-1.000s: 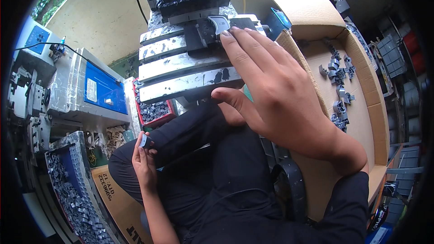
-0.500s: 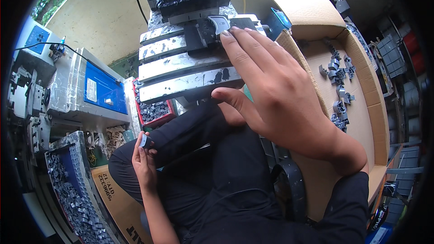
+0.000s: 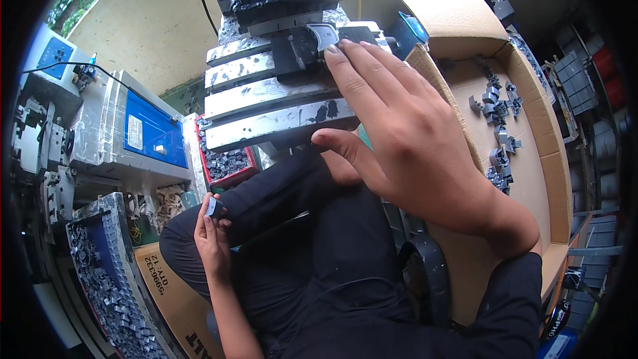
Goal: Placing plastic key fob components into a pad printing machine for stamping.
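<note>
My right hand (image 3: 409,143) is stretched out over the slotted metal machine table (image 3: 239,106), fingers open and extended, its fingertips at the lower edge of a curved silver-grey piece (image 3: 321,34). That piece sits on a dark fixture block (image 3: 286,58) beneath a black machine head (image 3: 256,10), whose upper part is blurred. Down at lower left, beside my knee, my left hand (image 3: 214,239) has a small grey piece (image 3: 212,207) between thumb and fingers.
An open cardboard box (image 3: 555,179) holding several metal pieces stands at my right. A red bin (image 3: 230,174) of small parts sits under the table. At left are a grey machine cabinet (image 3: 100,126), a tray (image 3: 113,203) of parts and a brown carton (image 3: 159,279).
The dark part at the top of the machine head shows a larger, darker reddish blur now. My two hands and the pieces by them look the same.
</note>
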